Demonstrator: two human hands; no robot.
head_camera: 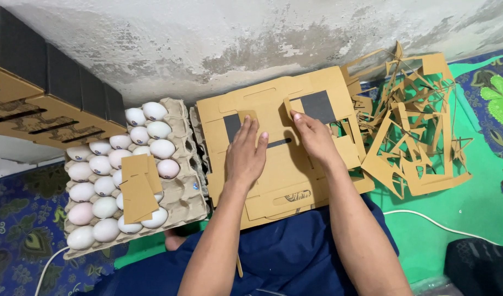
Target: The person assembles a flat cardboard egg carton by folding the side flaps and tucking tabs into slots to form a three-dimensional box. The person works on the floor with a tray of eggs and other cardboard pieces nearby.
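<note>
A flat die-cut cardboard sheet (pixel 317 175) lies on my lap, brown with dark cut-out windows. My left hand (pixel 245 153) presses flat on its left half, fingers spread, fingertips at a small lifted flap (pixel 247 115). My right hand (pixel 314 137) rests on the middle of the sheet, its fingertips pushing up a cardboard flap (pixel 288 107) beside the dark window (pixel 319 106). Neither hand has anything gripped.
An egg tray (pixel 183 194) full of white eggs sits to the left, with cardboard pieces (pixel 137 186) on top. Folded brown-and-black boxes (pixel 38 93) are stacked far left. A heap of cardboard offcuts (pixel 421 131) lies on the green mat to the right, against a grey wall.
</note>
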